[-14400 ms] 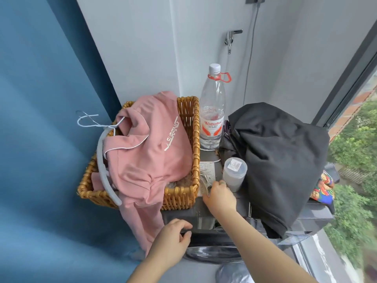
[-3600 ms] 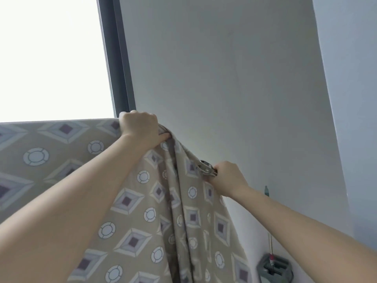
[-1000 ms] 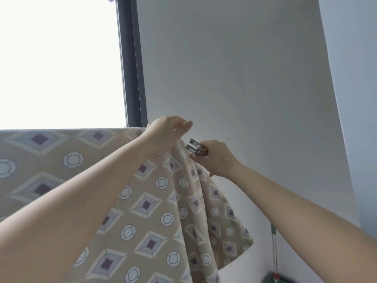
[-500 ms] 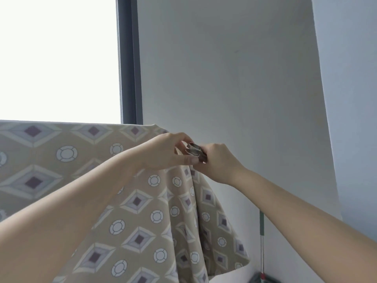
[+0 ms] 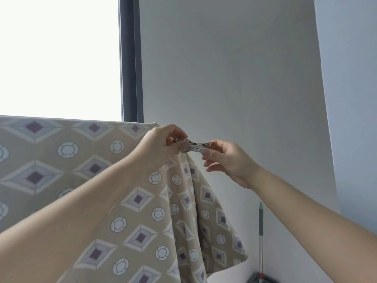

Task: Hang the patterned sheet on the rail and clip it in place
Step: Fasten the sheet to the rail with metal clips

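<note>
A beige patterned sheet (image 5: 85, 180) with diamonds and circles hangs over a rail that it hides; its right end falls in folds. A metal clip (image 5: 193, 147) lies level at the sheet's top right corner. My left hand (image 5: 161, 144) pinches the clip's jaw end together with the bunched corner of the sheet. My right hand (image 5: 224, 160) holds the clip's other end between thumb and forefinger. The hands are a short way apart, joined by the clip.
A dark window frame (image 5: 130, 58) runs up behind the sheet, with bright window glass to its left. A pale wall (image 5: 234, 78) fills the right. A mop handle (image 5: 260, 231) stands against the wall at lower right.
My hands were pressed together around the clip half a second ago. My right hand has drawn back to the right, so the clip shows level between both hands.
</note>
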